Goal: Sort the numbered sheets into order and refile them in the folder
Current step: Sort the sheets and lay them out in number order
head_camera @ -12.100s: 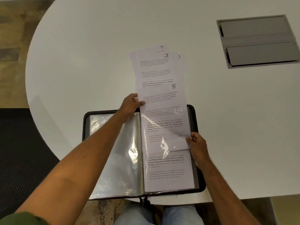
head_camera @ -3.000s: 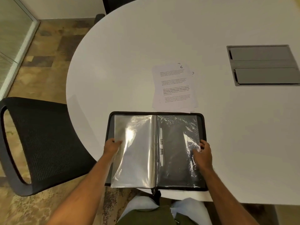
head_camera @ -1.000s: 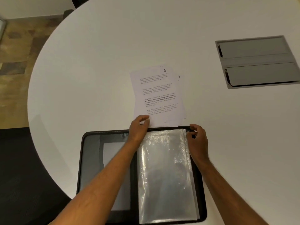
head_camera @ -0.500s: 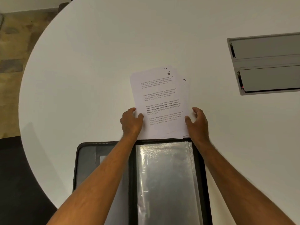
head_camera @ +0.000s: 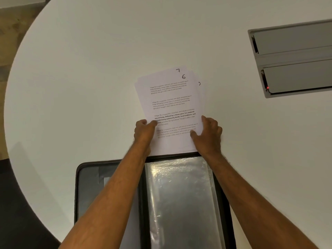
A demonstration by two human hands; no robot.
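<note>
A loose stack of white numbered sheets [head_camera: 170, 103] lies on the white table just beyond the open black folder [head_camera: 86, 191]. The top sheet shows a handwritten 6, and a 7 peeks out behind it. My left hand [head_camera: 144, 131] pinches the stack's left edge with the thumb on top. My right hand [head_camera: 208, 133] grips the right edge, thumb on the paper. The folder's clear plastic sleeves [head_camera: 181, 200] lie stacked on its right half, and no paper shows in them.
The round white table [head_camera: 89, 78] has a grey recessed cable box [head_camera: 294, 58] at the right with a small red light. A dark chair [head_camera: 21, 212] sits at the lower left, off the table's edge. Wooden floor shows at the upper left.
Both hands went from the folder's top edge to the sheet stack and closed on its two sides. The stack now shows the 7 more clearly behind the 6.
</note>
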